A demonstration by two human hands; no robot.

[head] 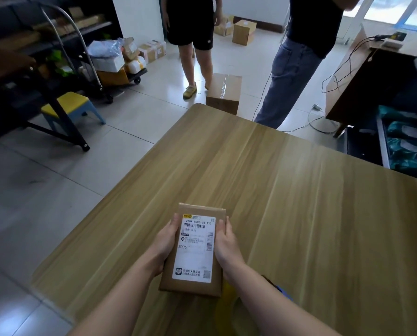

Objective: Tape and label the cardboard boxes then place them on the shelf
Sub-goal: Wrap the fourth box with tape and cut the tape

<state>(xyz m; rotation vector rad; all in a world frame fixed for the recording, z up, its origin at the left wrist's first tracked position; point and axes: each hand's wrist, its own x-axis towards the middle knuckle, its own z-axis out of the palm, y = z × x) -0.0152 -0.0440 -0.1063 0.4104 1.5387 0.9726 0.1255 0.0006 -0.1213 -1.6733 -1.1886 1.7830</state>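
Observation:
A small flat cardboard box (192,283) with a white shipping label (196,248) on its top face is held above the near part of the wooden table (299,202). My left hand (162,246) grips its left side and my right hand (227,244) grips its right side. Under my right forearm a yellowish tape roll (227,309) lies on the table, partly hidden. A dark shelf unit (32,44) holding parcels stands at the far left.
Two people stand beyond the table's far edge, one (193,32) centre, one (299,57) right. A taped cardboard box (224,93) sits on the floor between them. A trolley (120,66) loaded with parcels and a yellow stool (69,105) stand left. A dark desk (372,76) with cables is at right.

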